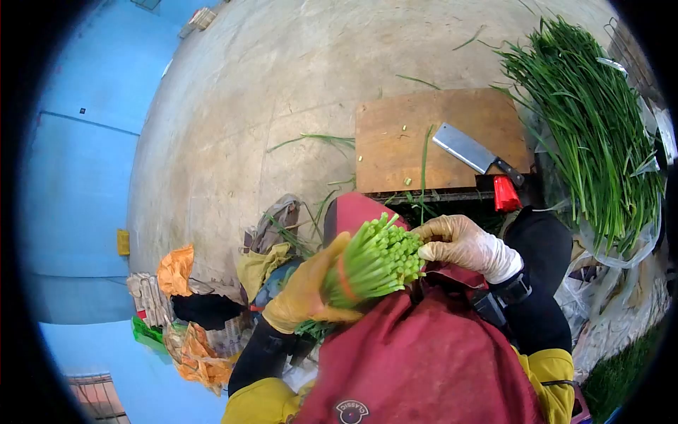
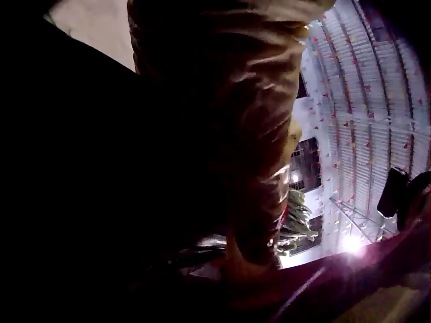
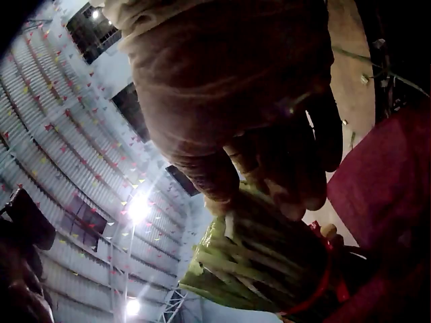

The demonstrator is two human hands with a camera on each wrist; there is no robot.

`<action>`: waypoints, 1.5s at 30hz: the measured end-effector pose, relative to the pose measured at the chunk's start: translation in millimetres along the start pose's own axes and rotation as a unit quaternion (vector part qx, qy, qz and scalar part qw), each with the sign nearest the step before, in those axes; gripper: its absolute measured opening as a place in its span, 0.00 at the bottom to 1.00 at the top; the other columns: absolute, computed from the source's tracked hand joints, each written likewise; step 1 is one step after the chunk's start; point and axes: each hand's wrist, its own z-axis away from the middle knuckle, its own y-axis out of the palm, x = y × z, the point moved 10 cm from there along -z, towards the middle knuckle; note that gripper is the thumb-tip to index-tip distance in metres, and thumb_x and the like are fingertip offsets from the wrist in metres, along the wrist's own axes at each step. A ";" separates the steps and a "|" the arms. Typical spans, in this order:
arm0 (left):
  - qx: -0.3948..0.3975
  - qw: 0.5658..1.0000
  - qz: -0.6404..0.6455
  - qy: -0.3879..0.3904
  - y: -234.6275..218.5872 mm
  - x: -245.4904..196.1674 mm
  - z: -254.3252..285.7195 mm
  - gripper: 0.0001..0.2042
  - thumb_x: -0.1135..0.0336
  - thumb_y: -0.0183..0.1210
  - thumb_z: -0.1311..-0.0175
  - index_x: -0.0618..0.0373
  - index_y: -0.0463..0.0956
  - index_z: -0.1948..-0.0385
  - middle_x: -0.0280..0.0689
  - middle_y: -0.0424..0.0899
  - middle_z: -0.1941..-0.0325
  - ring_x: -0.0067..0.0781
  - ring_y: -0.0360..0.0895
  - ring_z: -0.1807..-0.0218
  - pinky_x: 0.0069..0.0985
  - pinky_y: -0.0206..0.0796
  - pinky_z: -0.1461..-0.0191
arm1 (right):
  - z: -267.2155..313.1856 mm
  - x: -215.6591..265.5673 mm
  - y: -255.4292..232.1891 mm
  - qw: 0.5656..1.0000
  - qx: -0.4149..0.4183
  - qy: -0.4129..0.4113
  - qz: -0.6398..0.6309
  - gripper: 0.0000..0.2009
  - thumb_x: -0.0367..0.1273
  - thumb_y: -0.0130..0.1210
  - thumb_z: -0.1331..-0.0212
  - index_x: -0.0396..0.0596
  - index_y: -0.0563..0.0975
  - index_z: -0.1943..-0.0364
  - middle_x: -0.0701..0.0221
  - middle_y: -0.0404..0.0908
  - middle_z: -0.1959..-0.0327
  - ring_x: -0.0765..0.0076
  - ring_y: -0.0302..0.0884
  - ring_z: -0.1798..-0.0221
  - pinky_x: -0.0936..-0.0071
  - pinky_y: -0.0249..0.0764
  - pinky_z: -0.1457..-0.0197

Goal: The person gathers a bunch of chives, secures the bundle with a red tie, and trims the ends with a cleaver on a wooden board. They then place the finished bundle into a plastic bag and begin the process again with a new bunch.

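Note:
A bunch of green stalks (image 1: 381, 258), bound with a red band (image 1: 344, 279), is held up over the person's lap with its pale cut ends facing up and right. The gloved left hand (image 1: 311, 290) grips it from the left, just below the band. At the upper right edge of the cut ends, the gloved right hand (image 1: 462, 244) has thumb and bent fingers on the outer stalks. In the right wrist view, the right thumb (image 3: 219, 202) touches a stalk end, with the other fingers behind the stalks. The left wrist view is mostly dark, showing the left glove (image 2: 262, 101).
Beyond the knees lies a wooden board (image 1: 395, 141) with a cleaver (image 1: 466, 148) and small cut bits. A red object (image 1: 505, 193) is by its near edge. A large heap of long green leaves (image 1: 586, 134) fills the right side. Bags and cloths (image 1: 201, 346) lie left.

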 end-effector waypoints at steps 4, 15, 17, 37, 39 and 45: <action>-0.021 0.999 -0.046 -0.007 5.7 5.3 -2.6 0.56 0.56 0.79 0.63 0.64 0.52 0.29 0.51 0.70 0.34 0.48 0.70 0.34 0.33 0.62 0.32 | 2.6 -9.5 -7.5 1.000 -0.006 0.020 0.002 0.18 0.34 0.61 0.38 0.36 0.78 0.49 0.70 0.83 0.57 0.75 0.79 0.56 0.75 0.75 0.50; 0.011 0.988 -0.141 0.065 33.8 -11.4 -27.9 0.47 0.62 0.72 0.59 0.60 0.58 0.31 0.50 0.79 0.48 0.54 0.78 0.51 0.39 0.72 0.48 | 15.7 65.1 -23.2 0.899 -0.087 -0.204 0.377 0.18 0.35 0.58 0.40 0.46 0.79 0.45 0.60 0.82 0.50 0.58 0.79 0.46 0.67 0.71 0.39; 0.023 0.989 -0.138 0.046 32.6 -10.5 -30.4 0.47 0.62 0.72 0.59 0.59 0.58 0.31 0.50 0.80 0.48 0.54 0.78 0.52 0.39 0.72 0.49 | 0.6 35.6 -15.5 0.907 -0.038 -0.119 0.402 0.16 0.37 0.58 0.39 0.47 0.81 0.49 0.58 0.82 0.53 0.56 0.80 0.50 0.66 0.73 0.42; 0.001 0.976 0.204 0.078 2.0 -135.7 -118.6 0.45 0.73 0.76 0.63 0.63 0.63 0.35 0.41 0.78 0.44 0.33 0.75 0.43 0.30 0.68 0.39 | 99.7 42.0 -22.1 0.911 -0.074 -0.351 0.203 0.44 0.38 0.70 0.48 0.46 0.56 0.28 0.66 0.59 0.28 0.65 0.53 0.27 0.63 0.49 0.24; 0.019 0.966 0.239 0.101 26.4 -188.7 -145.7 0.41 0.76 0.73 0.59 0.63 0.64 0.37 0.39 0.81 0.49 0.31 0.79 0.50 0.28 0.73 0.47 | 108.2 30.6 -13.6 0.950 -0.123 -0.252 0.140 0.52 0.41 0.74 0.54 0.40 0.52 0.28 0.62 0.59 0.28 0.65 0.52 0.26 0.64 0.49 0.24; 0.076 0.918 0.138 0.364 146.7 -348.5 -156.6 0.47 0.68 0.71 0.51 0.61 0.50 0.28 0.44 0.72 0.37 0.37 0.74 0.40 0.32 0.69 0.39 | 242.2 76.2 -34.4 0.791 -0.296 -0.518 -0.138 0.47 0.37 0.75 0.56 0.42 0.59 0.31 0.64 0.69 0.36 0.67 0.65 0.34 0.67 0.62 0.31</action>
